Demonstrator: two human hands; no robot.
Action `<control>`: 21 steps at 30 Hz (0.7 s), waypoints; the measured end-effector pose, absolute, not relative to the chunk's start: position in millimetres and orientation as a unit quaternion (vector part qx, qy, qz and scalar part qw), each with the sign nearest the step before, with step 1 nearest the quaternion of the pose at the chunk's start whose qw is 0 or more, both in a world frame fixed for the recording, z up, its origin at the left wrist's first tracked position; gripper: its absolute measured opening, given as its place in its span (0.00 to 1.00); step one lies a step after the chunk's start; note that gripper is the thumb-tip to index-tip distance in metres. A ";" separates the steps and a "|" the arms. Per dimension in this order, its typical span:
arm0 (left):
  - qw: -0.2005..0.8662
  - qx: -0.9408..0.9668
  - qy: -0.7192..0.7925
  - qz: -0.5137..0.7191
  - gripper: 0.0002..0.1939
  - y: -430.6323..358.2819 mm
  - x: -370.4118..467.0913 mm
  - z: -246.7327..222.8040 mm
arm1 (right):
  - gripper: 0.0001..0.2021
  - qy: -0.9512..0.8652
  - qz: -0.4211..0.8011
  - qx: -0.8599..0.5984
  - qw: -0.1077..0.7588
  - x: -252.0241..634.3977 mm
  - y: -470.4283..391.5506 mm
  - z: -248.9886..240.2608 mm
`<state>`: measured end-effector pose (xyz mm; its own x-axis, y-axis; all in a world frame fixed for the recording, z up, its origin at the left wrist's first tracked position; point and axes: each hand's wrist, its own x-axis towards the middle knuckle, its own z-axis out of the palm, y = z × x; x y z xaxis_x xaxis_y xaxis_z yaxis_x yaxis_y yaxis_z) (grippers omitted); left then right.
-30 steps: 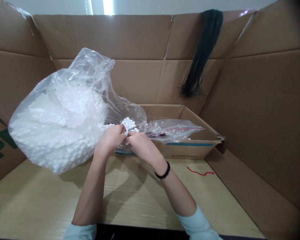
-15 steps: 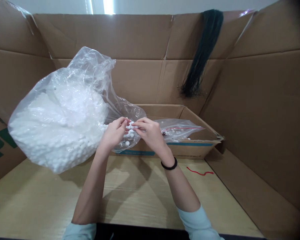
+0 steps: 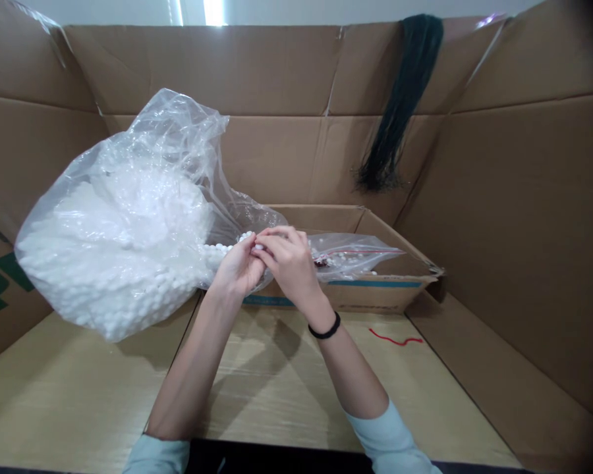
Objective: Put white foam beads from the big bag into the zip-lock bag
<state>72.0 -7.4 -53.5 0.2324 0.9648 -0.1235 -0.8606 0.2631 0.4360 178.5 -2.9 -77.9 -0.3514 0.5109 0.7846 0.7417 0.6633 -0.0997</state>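
Note:
My left hand (image 3: 240,268) is turned partly palm up, its fingers curled and largely hidden behind my right hand. Over it, my right hand (image 3: 291,266) pinches a small white foam ball (image 3: 259,247) between thumb and fingers. The hands touch at the fingertips; what the left fingers hold, if anything, is covered. Just behind them lies the mouth of a big clear plastic bag (image 3: 178,131), with loose white balls (image 3: 217,250) spilling towards the hands. Most of the balls fill the bag's body on the left.
An open low cardboard box (image 3: 375,296) stands behind the hands, holding a clear zip bag (image 3: 350,257) with small white and dark red bits. A red string (image 3: 395,340) lies on the table (image 3: 103,408). Dark green strands (image 3: 405,99) hang over the cardboard wall (image 3: 202,72).
My left hand has moved right and rolled palm up, meeting the right hand. The right hand has shifted slightly left, and the gap between them has closed.

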 end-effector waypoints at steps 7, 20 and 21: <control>0.769 0.065 0.193 0.606 0.13 -2.1 67.0 -54.5 | 0.19 -0.809 -0.148 -0.389 0.416 178.5 -10.0 -70.9; 0.641 0.007 0.238 0.730 0.11 -4.2 45.9 -48.9 | 0.11 -0.905 -0.101 -0.390 0.139 170.4 -20.0 -72.8; 0.641 0.005 0.239 0.729 0.10 -4.6 46.3 -48.6 | 0.11 -0.905 -0.107 -0.389 0.137 170.1 -21.1 -72.5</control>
